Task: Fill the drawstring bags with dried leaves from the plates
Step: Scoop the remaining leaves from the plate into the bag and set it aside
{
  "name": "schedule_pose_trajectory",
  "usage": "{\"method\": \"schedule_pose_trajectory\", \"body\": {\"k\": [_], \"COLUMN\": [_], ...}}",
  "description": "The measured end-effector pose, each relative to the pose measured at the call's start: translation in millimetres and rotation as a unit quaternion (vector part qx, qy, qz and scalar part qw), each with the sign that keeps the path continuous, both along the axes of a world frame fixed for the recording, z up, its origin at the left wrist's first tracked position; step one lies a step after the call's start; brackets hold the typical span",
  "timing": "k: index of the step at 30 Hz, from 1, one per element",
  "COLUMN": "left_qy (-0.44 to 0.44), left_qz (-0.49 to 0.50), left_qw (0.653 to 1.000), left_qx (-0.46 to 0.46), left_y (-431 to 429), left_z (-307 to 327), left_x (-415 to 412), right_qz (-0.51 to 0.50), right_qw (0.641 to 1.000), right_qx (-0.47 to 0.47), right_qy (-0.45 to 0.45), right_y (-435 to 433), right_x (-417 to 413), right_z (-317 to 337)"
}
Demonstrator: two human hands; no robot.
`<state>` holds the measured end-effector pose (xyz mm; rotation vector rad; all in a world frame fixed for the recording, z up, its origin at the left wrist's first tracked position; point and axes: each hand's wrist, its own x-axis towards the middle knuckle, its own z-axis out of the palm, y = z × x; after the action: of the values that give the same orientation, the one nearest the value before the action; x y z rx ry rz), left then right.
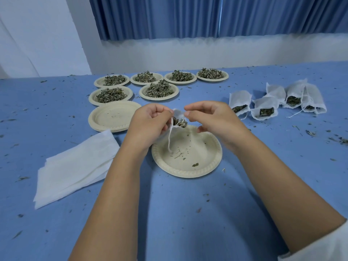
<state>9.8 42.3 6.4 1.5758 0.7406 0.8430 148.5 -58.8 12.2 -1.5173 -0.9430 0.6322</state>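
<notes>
Both hands are raised together over a near-empty plate (202, 147) and grasp one drawstring bag (178, 116) between them. The left hand (150, 119) has its fingers curled round the bag's left side. The right hand (209, 115) pinches the bag's top edge between thumb and forefinger, its other fingers bent. The bag's mouth faces the camera, with dried leaves (181, 123) showing inside. The white drawstring (170, 137) hangs from under the left hand, and its end reaches down to the plate. That plate sits on the blue desk (178, 213) right below the hands and holds only a few leaf bits.

Just beyond the left hand and to its left is a stack of empty plates (113, 115). Further out past both hands are six heaped plates (160, 98), two nearer and four in a far row, all piled with leaves. To the right of the right hand, well apart from it, is a cluster of filled bags (265, 105) lying on the desk, leaves visible through the fabric and strings trailing. Left of the left forearm, near the desk's front, is a stack of flat white fabric pieces (75, 166).

Leaf crumbs (310, 133) are scattered across the desk on every side. A white sleeve (320, 245) shows on the right arm at the bottom right corner. Blue curtain (188, 16) behind the desk.
</notes>
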Motion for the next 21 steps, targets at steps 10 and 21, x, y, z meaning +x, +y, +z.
{"method": "schedule_pose_trajectory", "body": {"k": [10, 21], "left_qy": [0.000, 0.018], "left_qz": [-0.001, -0.015], "left_qw": [1.000, 0.999], "left_qx": [0.005, 0.025], "left_y": [1.8, 2.9], "left_z": [-0.8, -0.9], "left_x": [-1.4, -2.5], "right_qz": [0.093, 0.108], "right_qw": [0.981, 0.985], "right_qx": [-0.100, -0.087], "right_qy": [0.137, 0.104], "right_y": [-1.7, 3.3], "right_x": [0.6, 4.2], "right_z": [1.5, -7.0]}}
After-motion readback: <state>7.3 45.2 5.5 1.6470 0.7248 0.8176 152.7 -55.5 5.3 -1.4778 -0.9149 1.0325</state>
